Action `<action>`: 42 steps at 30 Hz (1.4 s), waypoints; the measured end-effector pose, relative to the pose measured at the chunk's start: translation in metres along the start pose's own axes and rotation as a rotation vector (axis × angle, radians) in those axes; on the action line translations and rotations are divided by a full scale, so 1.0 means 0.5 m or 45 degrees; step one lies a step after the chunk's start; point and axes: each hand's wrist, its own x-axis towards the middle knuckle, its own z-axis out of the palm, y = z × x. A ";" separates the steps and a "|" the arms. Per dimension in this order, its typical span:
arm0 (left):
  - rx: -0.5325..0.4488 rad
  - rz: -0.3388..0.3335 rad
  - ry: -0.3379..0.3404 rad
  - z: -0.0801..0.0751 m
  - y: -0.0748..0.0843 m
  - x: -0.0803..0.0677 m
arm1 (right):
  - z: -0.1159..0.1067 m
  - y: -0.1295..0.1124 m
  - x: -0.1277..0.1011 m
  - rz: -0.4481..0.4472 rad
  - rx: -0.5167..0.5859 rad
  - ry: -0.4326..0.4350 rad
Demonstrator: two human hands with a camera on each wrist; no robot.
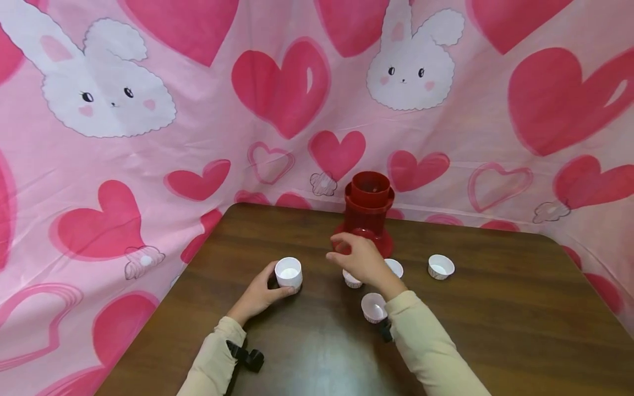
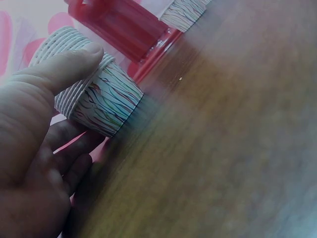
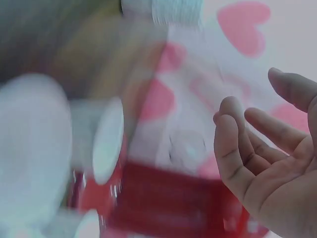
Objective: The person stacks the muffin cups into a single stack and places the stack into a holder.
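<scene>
From the head camera we see our left hand [image 1: 258,296] holding a stack of paper cups [image 1: 289,273] on the brown table [image 1: 495,308], to the left of the red dispenser [image 1: 369,212] that stands at the table's far edge. Our right hand [image 1: 361,261] hovers just in front of the dispenser, fingers loosely curved and holding nothing, with four loose cups near it: one under the hand [image 1: 352,280], one beside it [image 1: 394,268], one nearer to us [image 1: 373,307] and one further right [image 1: 440,266]. The left wrist camera shows the thumb [image 2: 64,69] lying across the pleated rims and the fingers [image 2: 74,148] curled beneath, so the stack [image 2: 96,94] is pinched on its sides. These thin fluted cups look very light and easy to crush, so we judge a gentle hold low on the wall best. The right wrist camera is blurred, yet the right hand [image 3: 270,153] plainly shows spread, empty fingers beside the dispenser [image 3: 163,203].
</scene>
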 end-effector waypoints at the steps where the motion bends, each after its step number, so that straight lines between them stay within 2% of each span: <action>1: 0.004 0.004 0.002 -0.001 -0.001 -0.001 | -0.018 0.011 -0.005 0.002 0.008 0.017; 7: 0.026 0.012 0.004 -0.001 -0.004 -0.003 | -0.112 0.116 -0.047 0.087 -0.009 0.094; 13: 0.022 -0.017 0.002 0.000 -0.008 -0.007 | -0.195 0.241 -0.113 0.247 -0.263 0.184; 17: 0.018 -0.023 0.015 -0.001 -0.010 -0.010 | -0.231 0.315 -0.143 0.392 -0.401 0.128; 21: 0.003 -0.026 0.023 -0.003 -0.009 -0.012 | -0.240 0.367 -0.157 0.461 -0.402 0.028; 25: -0.010 -0.019 0.022 -0.002 -0.010 -0.010 | -0.237 0.390 -0.160 0.447 -0.384 0.010; 30: 0.009 -0.003 0.016 -0.002 -0.012 -0.008 | -0.232 0.389 -0.154 0.400 -0.389 0.064; 31: 0.011 -0.005 0.018 -0.002 -0.002 -0.010 | -0.230 0.389 -0.152 0.391 -0.389 0.074; 37: 0.014 -0.012 0.010 0.000 0.002 -0.006 | -0.223 0.393 -0.145 0.362 -0.379 0.116; 38: 0.020 -0.008 0.007 0.000 -0.008 -0.003 | -0.222 0.393 -0.145 0.368 -0.373 0.119; 42: 0.029 0.000 0.006 0.000 -0.006 0.000 | -0.222 0.396 -0.145 0.354 -0.312 0.151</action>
